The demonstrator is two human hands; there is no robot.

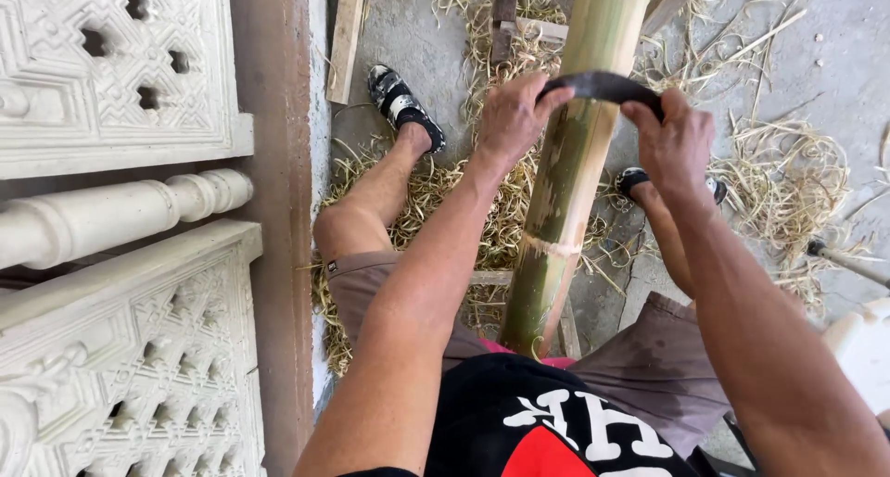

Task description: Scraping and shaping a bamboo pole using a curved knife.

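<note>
With both fists clamped on the curved blade (603,88), left hand (513,115) and right hand (674,143) level across the bamboo pole (575,171): pull evenly, shallow bite, knees clear

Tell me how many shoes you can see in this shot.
2. One black-and-white shoe rests on the straw left of the bamboo pole. The other shoe sits right of the pole, mostly hidden behind the right hand.
</note>
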